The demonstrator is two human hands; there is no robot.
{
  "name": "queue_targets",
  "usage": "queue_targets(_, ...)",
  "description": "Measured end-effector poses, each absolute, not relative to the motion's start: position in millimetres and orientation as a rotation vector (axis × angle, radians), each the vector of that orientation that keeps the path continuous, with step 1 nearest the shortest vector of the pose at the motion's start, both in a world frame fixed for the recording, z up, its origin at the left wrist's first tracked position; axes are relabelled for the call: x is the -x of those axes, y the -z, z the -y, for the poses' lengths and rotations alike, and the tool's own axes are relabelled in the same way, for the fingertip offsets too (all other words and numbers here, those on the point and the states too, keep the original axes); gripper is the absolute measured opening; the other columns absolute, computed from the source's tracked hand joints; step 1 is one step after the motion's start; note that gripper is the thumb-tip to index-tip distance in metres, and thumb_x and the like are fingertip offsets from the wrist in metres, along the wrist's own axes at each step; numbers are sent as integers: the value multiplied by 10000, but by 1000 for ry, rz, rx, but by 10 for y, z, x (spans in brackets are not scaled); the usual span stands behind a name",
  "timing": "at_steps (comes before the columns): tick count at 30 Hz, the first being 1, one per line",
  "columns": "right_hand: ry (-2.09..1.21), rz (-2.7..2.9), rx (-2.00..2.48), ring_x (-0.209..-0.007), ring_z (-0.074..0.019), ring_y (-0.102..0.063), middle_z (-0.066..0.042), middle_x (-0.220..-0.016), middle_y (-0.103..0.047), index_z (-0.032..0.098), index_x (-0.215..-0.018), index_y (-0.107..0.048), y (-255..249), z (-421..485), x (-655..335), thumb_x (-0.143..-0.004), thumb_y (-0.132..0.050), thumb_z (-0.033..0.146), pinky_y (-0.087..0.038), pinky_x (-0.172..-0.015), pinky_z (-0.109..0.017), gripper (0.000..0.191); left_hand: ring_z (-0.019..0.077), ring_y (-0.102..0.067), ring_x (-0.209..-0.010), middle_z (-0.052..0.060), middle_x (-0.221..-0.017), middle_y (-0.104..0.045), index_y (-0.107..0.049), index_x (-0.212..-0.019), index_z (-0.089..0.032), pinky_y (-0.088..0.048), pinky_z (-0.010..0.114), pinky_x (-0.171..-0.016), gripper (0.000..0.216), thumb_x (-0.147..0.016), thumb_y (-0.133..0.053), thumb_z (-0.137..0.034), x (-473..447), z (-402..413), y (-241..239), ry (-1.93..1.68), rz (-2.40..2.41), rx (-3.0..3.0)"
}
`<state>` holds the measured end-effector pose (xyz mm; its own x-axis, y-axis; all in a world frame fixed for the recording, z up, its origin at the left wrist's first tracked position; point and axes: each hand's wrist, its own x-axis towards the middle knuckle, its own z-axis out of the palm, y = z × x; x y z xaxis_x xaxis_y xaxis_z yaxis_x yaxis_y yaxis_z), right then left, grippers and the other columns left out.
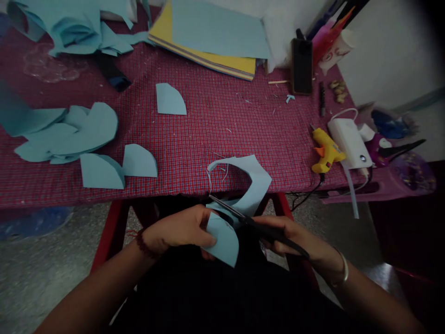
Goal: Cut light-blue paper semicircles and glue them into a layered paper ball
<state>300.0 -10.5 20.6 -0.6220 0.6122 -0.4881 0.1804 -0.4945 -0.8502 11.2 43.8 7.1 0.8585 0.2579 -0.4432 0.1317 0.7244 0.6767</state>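
My left hand [189, 227] pinches a light blue paper quarter circle [224, 241] between thumb and fingers, above my lap. Wrapped round black-handled scissors [257, 226], my right hand [287, 234] holds them with the blades pointing up and left, just beyond the paper piece. A curved blue paper offcut [259, 181] hangs over the table's front edge behind the blades. Three similar quarter-circle pieces lie on the table: one near the middle [170, 99] and two at the front left, a right one [141, 161] and a left one [102, 171].
A red checked cloth [208, 130] covers the table. Blue paper pieces [79, 130] pile at left, with scraps [76, 28] behind. A stack of coloured sheets [215, 32] lies at the back. At right are a yellow glue gun [327, 150], a white box [349, 141] and a phone [301, 65].
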Motion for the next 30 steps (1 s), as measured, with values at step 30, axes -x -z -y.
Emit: queue_targets(30, -2397, 1444, 999, -906, -178, -535, -62, -1045, -572, 204, -1428, -449, -212, -143, -2941, -764, -721, 553, -447, -785, -315, 797, 109, -640, -488, -5, -622, -708, -672, -754, -132, -536, 186, -477, 135, -627, -629, -112, -162, -544, -67, -7, -520, -763)
